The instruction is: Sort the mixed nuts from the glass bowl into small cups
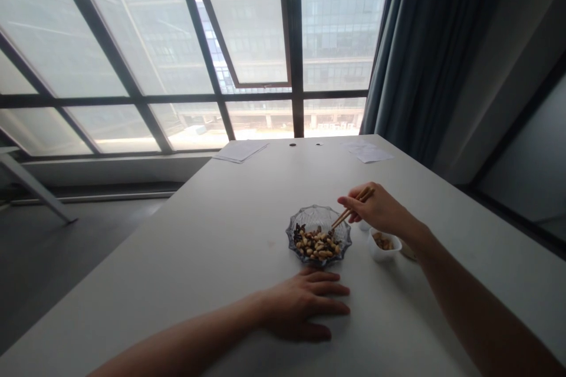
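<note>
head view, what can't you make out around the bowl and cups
All in the head view:
- chopsticks: too small to tell if the tips grip anything
- far cup: mostly hidden by the right hand
- thing behind the wrist: covered by the forearm
- papers: print too small

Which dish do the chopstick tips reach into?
The clear glass bowl of mixed nuts, left of the small white cup; the right hand's chopsticks point into it.
</note>
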Motion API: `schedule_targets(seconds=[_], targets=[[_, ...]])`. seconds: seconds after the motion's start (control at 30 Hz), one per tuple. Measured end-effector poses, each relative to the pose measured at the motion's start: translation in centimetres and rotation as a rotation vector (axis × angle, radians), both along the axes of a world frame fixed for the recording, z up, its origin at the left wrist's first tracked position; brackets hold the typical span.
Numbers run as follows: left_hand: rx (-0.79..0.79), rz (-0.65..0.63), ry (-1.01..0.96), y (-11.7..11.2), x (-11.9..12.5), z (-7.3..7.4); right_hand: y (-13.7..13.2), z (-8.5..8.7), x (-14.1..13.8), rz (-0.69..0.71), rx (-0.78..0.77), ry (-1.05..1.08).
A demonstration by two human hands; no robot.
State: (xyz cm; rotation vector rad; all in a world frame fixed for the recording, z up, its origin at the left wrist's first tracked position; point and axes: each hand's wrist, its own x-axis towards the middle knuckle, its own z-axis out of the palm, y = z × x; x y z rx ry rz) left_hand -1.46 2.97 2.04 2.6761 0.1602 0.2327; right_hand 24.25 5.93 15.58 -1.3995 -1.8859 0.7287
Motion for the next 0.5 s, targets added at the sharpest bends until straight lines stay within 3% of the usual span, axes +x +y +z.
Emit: schedule_targets(seconds=[0.5], targets=[[-0.019, -0.001, -0.002, 0.02, -0.01, -0.14, 0.07, -0.56, -0.61, 0.037, -0.042, 0.014]])
